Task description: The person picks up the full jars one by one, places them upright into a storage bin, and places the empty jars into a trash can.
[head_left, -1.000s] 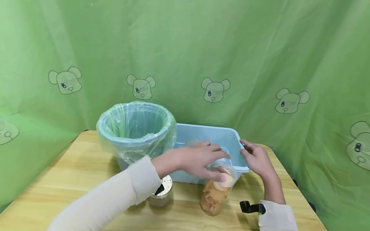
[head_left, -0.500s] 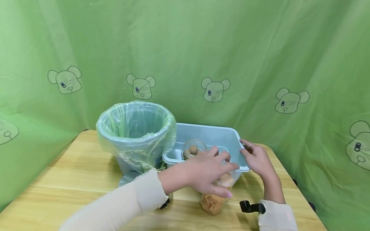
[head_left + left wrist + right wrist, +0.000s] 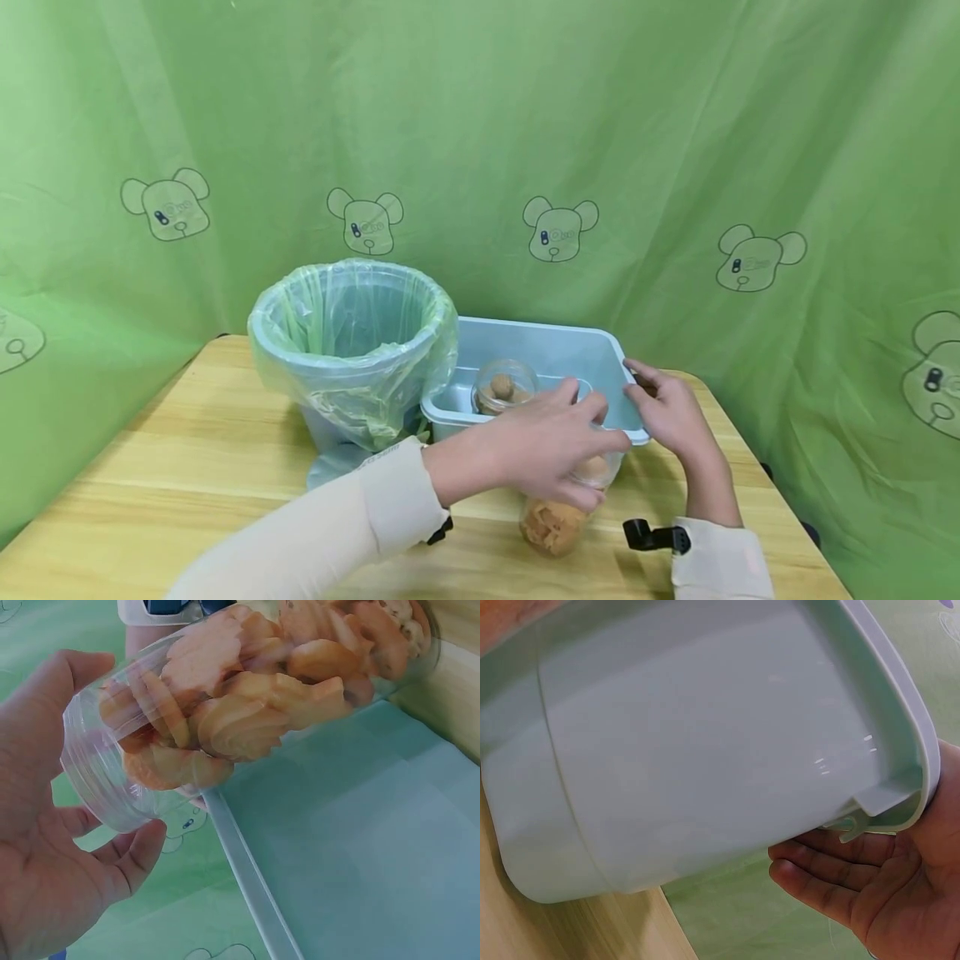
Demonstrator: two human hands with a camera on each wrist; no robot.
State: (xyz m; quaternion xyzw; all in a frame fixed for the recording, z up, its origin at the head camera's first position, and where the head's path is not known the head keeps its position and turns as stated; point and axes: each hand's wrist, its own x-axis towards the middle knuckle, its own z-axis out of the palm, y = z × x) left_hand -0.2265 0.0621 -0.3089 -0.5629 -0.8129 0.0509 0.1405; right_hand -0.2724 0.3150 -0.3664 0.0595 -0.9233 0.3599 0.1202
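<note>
My left hand (image 3: 540,442) curls around the mouth of a tall clear jar of cookies (image 3: 553,527). The jar stands in front of a light blue plastic tub (image 3: 558,346). In the left wrist view, the thumb lies along one side of the jar (image 3: 225,705) and curled fingertips meet the other side near the rim. My right hand (image 3: 671,412) grips the tub's right end, thumb over the rim. From the right wrist view, its other fingers (image 3: 825,877) reach beneath that rim. A clear round jar with brown contents (image 3: 504,385) sits inside the tub.
A light blue bin (image 3: 318,408) lined with a thin green plastic bag (image 3: 360,400) stands left of the tub on the wooden table (image 3: 172,467). Green cloth (image 3: 465,125) with cartoon heads hangs close behind. My left sleeve (image 3: 322,525) crosses the table's front.
My left hand has moved slightly right and down around the cookie jar's mouth, uncovering the jar inside the tub. My arm now hides the gold-lidded jar. The right hand has stayed still.
</note>
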